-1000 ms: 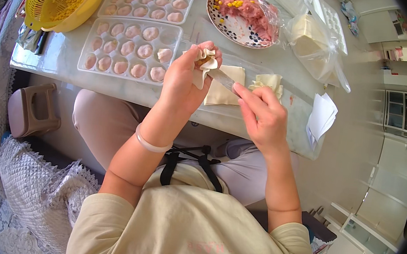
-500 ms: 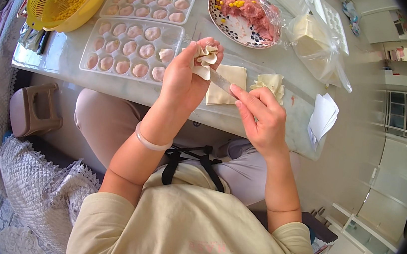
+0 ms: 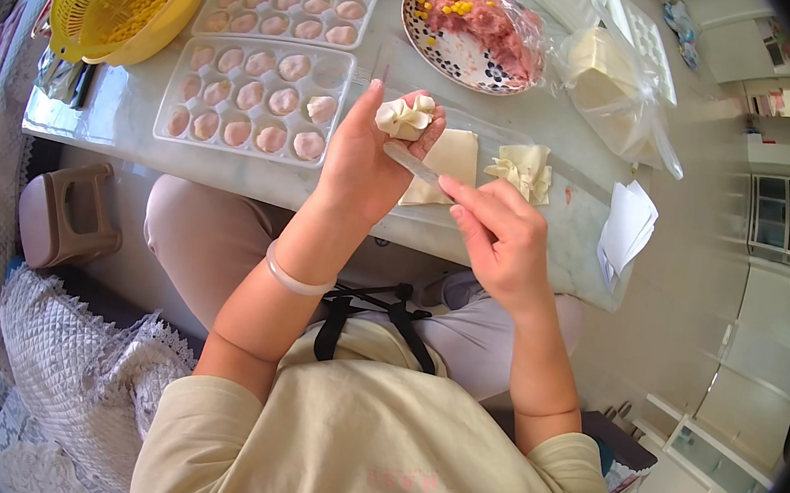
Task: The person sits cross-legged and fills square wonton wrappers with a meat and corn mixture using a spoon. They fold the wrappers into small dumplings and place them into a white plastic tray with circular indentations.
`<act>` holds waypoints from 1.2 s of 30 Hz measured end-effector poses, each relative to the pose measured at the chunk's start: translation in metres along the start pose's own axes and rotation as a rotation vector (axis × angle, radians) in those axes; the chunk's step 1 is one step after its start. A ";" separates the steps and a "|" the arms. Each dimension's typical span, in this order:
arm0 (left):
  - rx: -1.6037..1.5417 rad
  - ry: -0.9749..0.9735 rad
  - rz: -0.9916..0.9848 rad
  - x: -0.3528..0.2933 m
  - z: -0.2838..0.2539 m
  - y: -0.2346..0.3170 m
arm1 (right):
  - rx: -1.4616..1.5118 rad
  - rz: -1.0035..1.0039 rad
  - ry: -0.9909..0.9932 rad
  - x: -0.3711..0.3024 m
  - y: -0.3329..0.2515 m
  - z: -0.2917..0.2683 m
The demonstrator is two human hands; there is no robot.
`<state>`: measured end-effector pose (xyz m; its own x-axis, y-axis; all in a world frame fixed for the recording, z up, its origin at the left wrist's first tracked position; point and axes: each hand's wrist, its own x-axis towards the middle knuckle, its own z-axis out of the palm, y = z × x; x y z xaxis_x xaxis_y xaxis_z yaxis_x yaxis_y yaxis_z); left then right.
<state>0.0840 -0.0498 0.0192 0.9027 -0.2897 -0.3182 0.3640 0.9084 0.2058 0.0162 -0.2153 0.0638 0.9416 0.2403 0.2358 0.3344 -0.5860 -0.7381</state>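
A gathered, pleated wonton (image 3: 404, 118) rests on the fingers of my left hand (image 3: 366, 167), palm up, with the thumb spread away from it. My right hand (image 3: 504, 243) pinches a flat metal spreader (image 3: 419, 165); its tip lies near my left palm, just below the wonton. Partly behind the spreader lies a stack of square wrappers (image 3: 451, 156) on the table. A crumpled, loosely folded piece of wrapper (image 3: 522, 171) sits to its right. Left of my left hand, a clear compartment tray (image 3: 163, 123) holds several filled wontons, with one upper-right pocket bare.
Two more wonton trays (image 3: 367, 24) stand behind. A patterned plate (image 3: 468, 72) holds pink minced meat (image 3: 488, 28) and corn. Far left is a yellow colander (image 3: 67, 0) with corn kernels. On the right lie a bagged block of wrappers (image 3: 603, 61) and white papers (image 3: 627, 224).
My left thumb has opened away from the wonton, which now looks rounder and more gathered. The spreader has come out from the wrapper's folds and shifted down and left.
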 end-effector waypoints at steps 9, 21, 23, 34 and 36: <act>0.139 -0.176 0.003 -0.007 -0.004 -0.003 | 0.003 0.048 0.124 0.008 0.006 0.004; 0.053 -0.101 -0.026 -0.003 -0.008 -0.007 | -0.029 0.083 0.081 0.005 0.001 -0.007; 0.074 -0.173 -0.021 -0.003 -0.010 -0.004 | -0.044 0.094 0.064 0.007 -0.002 -0.012; 0.298 -0.510 -0.075 -0.004 -0.019 0.004 | -0.082 0.001 0.041 0.004 -0.003 -0.024; 0.374 -0.546 -0.051 -0.005 -0.019 0.004 | -0.064 0.001 0.034 0.002 -0.004 -0.026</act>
<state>0.0764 -0.0388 0.0038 0.8331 -0.5300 0.1582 0.3757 0.7522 0.5414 0.0183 -0.2326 0.0834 0.9424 0.2138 0.2573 0.3342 -0.6351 -0.6964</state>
